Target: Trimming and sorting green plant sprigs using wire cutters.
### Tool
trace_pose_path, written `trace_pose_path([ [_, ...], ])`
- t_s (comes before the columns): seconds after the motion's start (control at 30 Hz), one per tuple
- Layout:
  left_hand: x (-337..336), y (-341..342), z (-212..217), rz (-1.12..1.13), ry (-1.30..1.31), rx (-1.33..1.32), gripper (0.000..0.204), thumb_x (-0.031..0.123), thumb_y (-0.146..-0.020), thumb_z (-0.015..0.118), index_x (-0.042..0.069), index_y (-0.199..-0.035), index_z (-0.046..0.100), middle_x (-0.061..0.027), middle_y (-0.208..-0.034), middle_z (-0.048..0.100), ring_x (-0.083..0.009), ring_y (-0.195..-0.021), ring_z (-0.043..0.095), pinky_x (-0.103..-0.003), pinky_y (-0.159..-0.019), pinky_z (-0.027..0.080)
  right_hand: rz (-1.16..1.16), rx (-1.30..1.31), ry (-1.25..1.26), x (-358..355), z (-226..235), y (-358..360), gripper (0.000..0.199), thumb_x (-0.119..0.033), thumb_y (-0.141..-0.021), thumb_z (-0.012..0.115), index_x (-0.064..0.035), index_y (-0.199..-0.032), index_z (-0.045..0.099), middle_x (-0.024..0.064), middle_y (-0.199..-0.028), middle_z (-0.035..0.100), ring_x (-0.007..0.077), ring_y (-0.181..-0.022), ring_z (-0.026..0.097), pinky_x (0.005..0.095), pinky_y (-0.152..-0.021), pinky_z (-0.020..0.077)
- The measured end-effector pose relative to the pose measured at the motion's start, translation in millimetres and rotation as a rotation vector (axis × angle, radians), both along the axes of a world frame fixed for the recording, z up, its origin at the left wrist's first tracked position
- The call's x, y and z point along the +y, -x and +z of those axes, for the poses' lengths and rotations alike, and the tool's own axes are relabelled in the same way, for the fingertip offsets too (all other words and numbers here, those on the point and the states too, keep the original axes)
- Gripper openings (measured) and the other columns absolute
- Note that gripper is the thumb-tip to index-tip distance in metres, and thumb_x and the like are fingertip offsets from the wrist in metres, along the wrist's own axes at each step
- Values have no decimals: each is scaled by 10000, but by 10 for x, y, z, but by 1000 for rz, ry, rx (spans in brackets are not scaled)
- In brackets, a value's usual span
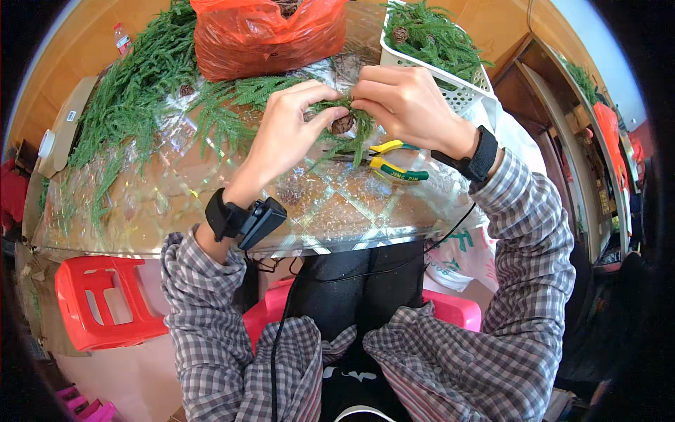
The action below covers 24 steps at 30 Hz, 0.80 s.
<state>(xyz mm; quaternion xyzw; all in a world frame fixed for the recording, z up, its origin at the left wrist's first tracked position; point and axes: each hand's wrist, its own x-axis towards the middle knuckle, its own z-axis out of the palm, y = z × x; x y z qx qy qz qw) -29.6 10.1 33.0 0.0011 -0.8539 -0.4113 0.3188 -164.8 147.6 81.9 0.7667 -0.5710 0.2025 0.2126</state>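
Over the table my two hands meet at a small green artificial pine sprig [363,128] with a brown pine cone [342,124] against it. My left hand [294,121] pinches the sprig from the left, its thumb just above the cone. From the right, my right hand [406,104] has its thumb and fingers closed on the top of the same sprig; the exact spot between its fingertips is hidden. Just below lie pliers [398,170] with yellow and green handles, their jaws partly covered by the sprig's needles.
A red plastic bag [271,39] stands at the back of the table [281,218]. Loose green pine branches [133,95] cover the left side. At the back right is a white perforated basket [460,95] with greenery and cones. A red stool [105,302] stands below left. A black cable [365,276] crosses my lap.
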Motion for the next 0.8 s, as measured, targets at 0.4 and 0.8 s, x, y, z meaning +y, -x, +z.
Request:
trace_pose_path([
  [0.4,143,17,166,438,929,278,61,98,-691,605,49,-725,617,-40,-787,598,-197,-758,562,-351,-780,390,-269,-1453,-422,-114,66,-22,99,-74,-802,561,1,-737,562,-5,-603,465,102,-550,447,275,-491,358],
  [0.8,-96,0,26,51,412,86,181,177,-724,664,27,-825,661,-70,-853,622,-255,-786,571,-349,-771,400,-93,-237,-207,82,169,65,150,-110,-745,647,-19,-833,567,58,-699,526,179,-617,516,290,-562,418],
])
